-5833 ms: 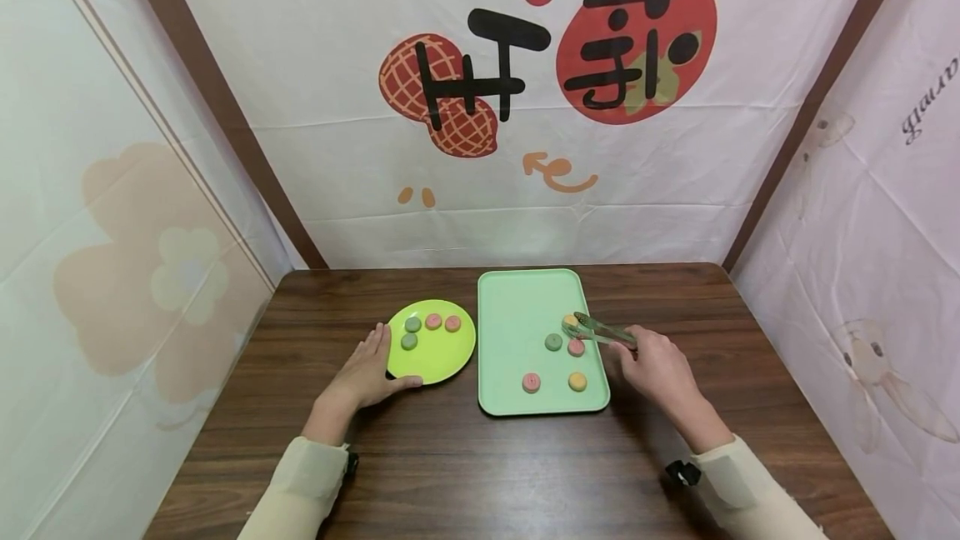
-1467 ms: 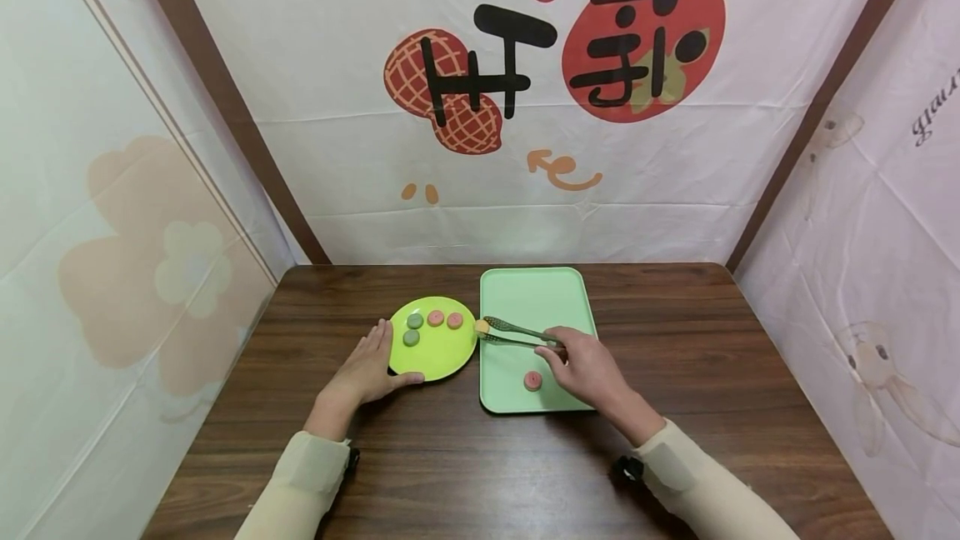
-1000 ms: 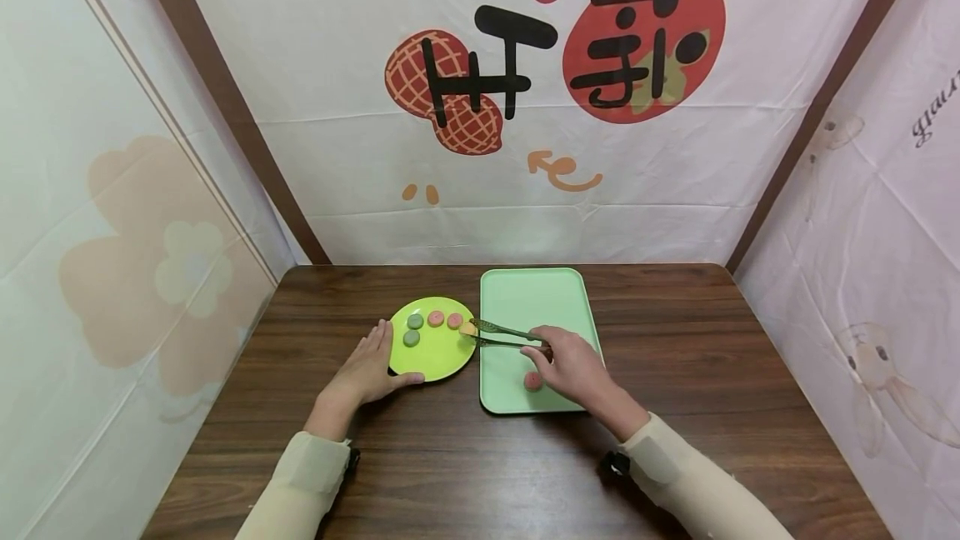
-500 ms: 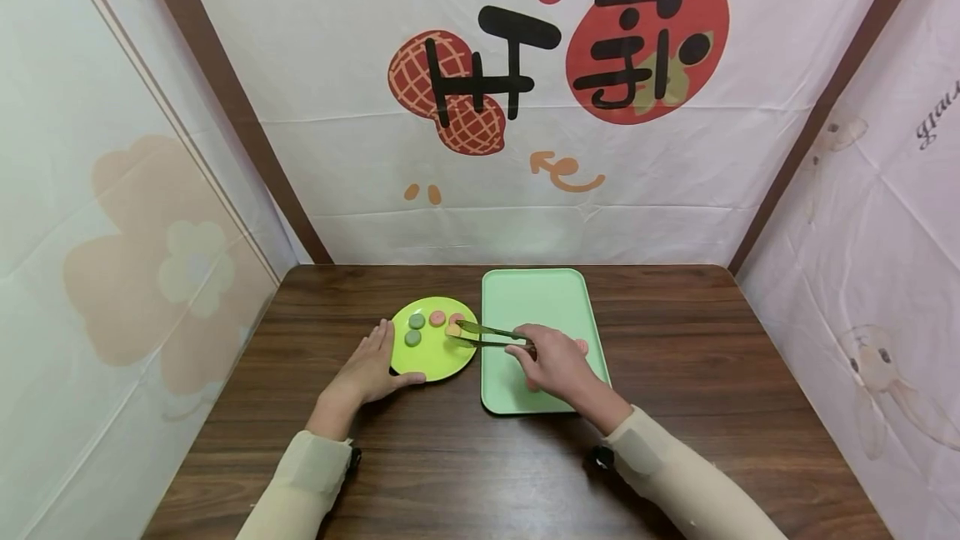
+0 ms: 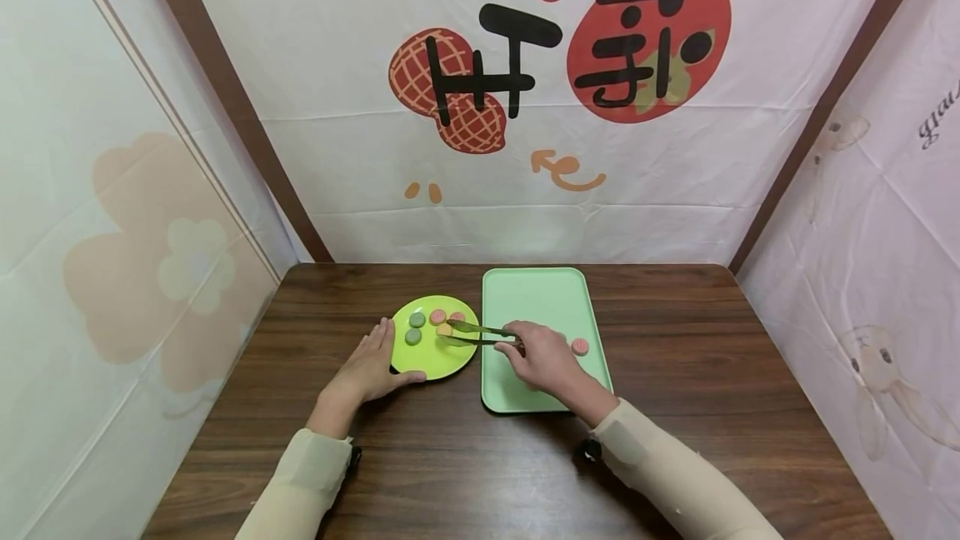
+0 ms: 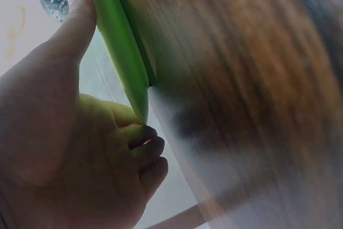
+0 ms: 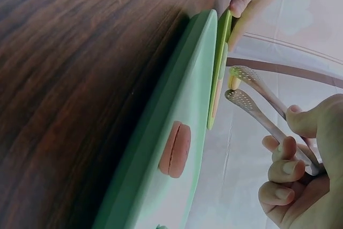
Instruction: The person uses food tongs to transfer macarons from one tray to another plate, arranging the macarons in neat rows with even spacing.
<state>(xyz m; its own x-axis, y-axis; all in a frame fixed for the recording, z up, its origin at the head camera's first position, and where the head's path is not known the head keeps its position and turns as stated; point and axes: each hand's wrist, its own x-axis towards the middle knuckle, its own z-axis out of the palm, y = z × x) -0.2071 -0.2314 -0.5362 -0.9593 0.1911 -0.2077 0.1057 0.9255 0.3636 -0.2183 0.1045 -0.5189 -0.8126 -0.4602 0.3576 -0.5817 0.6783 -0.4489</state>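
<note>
My right hand holds a pair of tongs with perforated tips, thumb on one arm and fingers curled on the other. A yellow macaron sits between the tips, over the lime-green plate. In the right wrist view the macaron shows at the tong tips. My left hand rests at the plate's left side, fingers extended along the rim and thumb at the front edge. Two green macarons and two pink macarons lie on the plate.
A mint-green tray stands right of the plate. On it a pink macaron shows beside my right hand, which hides other parts of the tray. The wooden table ends at a printed cloth behind.
The tongs picked up a yellow macaron from the tray's right side and carried it left over the plate. My right hand moved left with them; the left hand stays at the plate.
</note>
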